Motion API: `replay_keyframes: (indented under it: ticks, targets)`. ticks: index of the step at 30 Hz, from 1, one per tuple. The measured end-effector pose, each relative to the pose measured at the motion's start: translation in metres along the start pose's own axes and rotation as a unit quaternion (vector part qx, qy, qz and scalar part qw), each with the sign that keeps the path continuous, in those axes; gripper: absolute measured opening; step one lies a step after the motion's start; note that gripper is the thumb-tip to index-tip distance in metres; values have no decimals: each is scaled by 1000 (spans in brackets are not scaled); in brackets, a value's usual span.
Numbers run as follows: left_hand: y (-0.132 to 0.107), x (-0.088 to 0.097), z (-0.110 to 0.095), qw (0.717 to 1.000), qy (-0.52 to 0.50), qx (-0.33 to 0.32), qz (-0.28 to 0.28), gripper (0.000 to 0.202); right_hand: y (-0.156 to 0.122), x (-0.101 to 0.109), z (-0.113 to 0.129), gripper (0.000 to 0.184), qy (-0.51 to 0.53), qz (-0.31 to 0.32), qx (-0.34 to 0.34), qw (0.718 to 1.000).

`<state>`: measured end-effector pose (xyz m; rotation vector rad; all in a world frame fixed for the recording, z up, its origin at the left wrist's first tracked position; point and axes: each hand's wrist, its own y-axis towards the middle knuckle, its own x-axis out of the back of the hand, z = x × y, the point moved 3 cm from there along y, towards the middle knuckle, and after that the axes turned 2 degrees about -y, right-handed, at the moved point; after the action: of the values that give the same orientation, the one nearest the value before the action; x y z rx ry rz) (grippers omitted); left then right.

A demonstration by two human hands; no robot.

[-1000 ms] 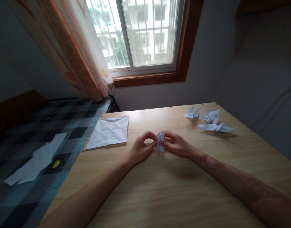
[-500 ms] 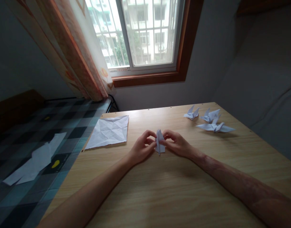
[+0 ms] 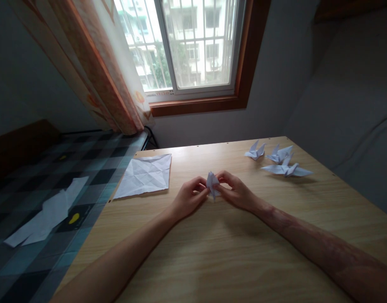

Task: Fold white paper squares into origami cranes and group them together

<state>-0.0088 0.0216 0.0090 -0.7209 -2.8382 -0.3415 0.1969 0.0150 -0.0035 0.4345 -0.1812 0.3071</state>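
Between my two hands stands a small piece of folded white paper, pointed at the top, with layered flaps. My left hand pinches its left side between thumb and fingers. From the right, my right hand grips it too, the thumb pressed on the near face and the fingers behind. The fingertips hide parts of its lower folds. Both hands are low over the middle of the wooden table.
Folded paper cranes sit at the table's back right. A creased square paper sheet lies at the back left. On the checked bed to the left rest white paper pieces. Behind the table is a window with a curtain.
The folded paper has turned and tilted in my fingers, so a broader face shows and its lower end sits higher. Both hands have shifted slightly; the cranes and sheet stay put.
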Motion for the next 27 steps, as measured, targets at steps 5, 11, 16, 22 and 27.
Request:
replay_keyframes:
  ticks: [5, 11, 16, 22, 27]
  targets:
    - [-1, 0, -4, 1000, -12, -6, 18, 35, 0, 0, -2, 31, 26, 21, -27, 999]
    - [-1, -1, -5, 999, -7, -27, 39, 34, 2, 2, -6, 33, 4, 22, -19, 1000]
    - [0, 1, -8, 999, -5, -40, 28, 37, 2, 3, -9, 30, 9, -2, -28, 1000]
    - [-3, -2, -6, 999, -9, 0, 46, 44, 1, 3, -13, 36, 32, -65, -12, 997]
    - [-1, -3, 3, 999, -18, -9, 40, 37, 2, 1, -12, 42, 55, -56, -4, 997]
